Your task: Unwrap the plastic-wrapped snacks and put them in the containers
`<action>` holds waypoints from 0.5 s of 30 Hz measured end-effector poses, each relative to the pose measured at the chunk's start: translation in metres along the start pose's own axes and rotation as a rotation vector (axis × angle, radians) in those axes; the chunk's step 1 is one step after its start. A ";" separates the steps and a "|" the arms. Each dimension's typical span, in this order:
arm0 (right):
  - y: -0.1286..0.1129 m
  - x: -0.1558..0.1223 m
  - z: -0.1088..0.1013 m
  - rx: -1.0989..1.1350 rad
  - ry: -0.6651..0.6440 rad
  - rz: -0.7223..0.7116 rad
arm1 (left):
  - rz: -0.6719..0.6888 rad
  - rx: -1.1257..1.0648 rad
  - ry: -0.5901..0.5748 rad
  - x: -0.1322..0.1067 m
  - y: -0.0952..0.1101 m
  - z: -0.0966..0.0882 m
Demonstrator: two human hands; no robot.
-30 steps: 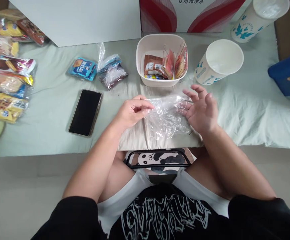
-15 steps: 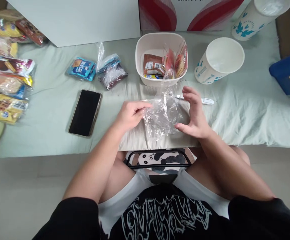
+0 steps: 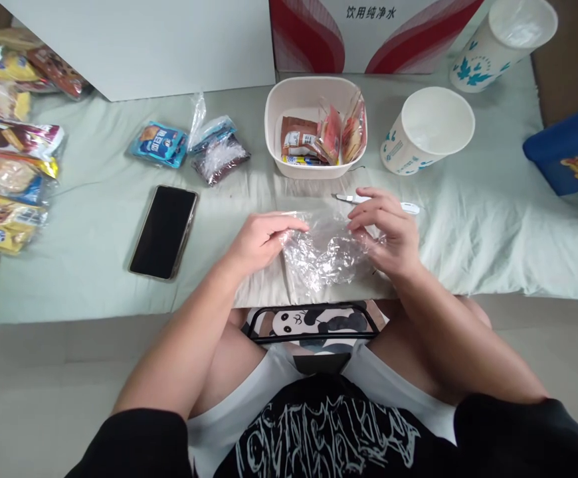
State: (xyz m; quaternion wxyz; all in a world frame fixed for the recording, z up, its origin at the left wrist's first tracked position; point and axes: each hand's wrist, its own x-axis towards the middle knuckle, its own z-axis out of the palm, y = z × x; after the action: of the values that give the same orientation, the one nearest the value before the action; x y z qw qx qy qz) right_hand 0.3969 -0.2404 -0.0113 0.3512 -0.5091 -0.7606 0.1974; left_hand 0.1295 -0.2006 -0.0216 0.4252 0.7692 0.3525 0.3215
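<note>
Between my hands, over the cloth's front edge, is a crumpled clear plastic bag (image 3: 326,255). My left hand (image 3: 264,240) pinches its left side between thumb and fingers. On the other side my right hand (image 3: 387,231) is curled, its thumb and fingertips closed on the bag's right edge. Partly behind the right fingers lies a white utility knife (image 3: 408,208). Just beyond the bag stands a white plastic bin (image 3: 315,171) holding a brown packet (image 3: 297,135), red-and-clear wrapped packets (image 3: 353,129) and what look like pens.
A phone (image 3: 164,232) lies to the left, with a blue snack packet (image 3: 158,143) and a bagged dark item (image 3: 220,156) behind it. Several wrapped snacks (image 3: 4,216) line the far left. Paper cups (image 3: 401,153) and a blue container (image 3: 568,153) stand right; boxes (image 3: 169,46) block the back.
My right hand has gone from spread fingers to closing on the bag's right edge. The bag's raised top has come down toward me, away from the bin. The view has shifted slightly.
</note>
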 end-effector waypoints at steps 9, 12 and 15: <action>0.016 -0.021 0.010 -0.104 -0.156 -0.208 | -0.260 -0.225 0.015 0.004 0.011 -0.012; 0.019 -0.022 0.006 -0.067 -0.253 -0.222 | -0.285 -0.354 -0.060 0.002 0.006 -0.022; 0.018 -0.020 0.000 0.007 -0.234 -0.184 | -0.270 -0.547 -0.133 0.000 0.000 -0.029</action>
State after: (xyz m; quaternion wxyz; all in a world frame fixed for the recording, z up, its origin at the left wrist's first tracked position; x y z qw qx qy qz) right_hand 0.4130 -0.2519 -0.0296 0.2784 -0.4096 -0.8391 0.2249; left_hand 0.1068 -0.1884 -0.0089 0.6775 0.5916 0.3235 0.2940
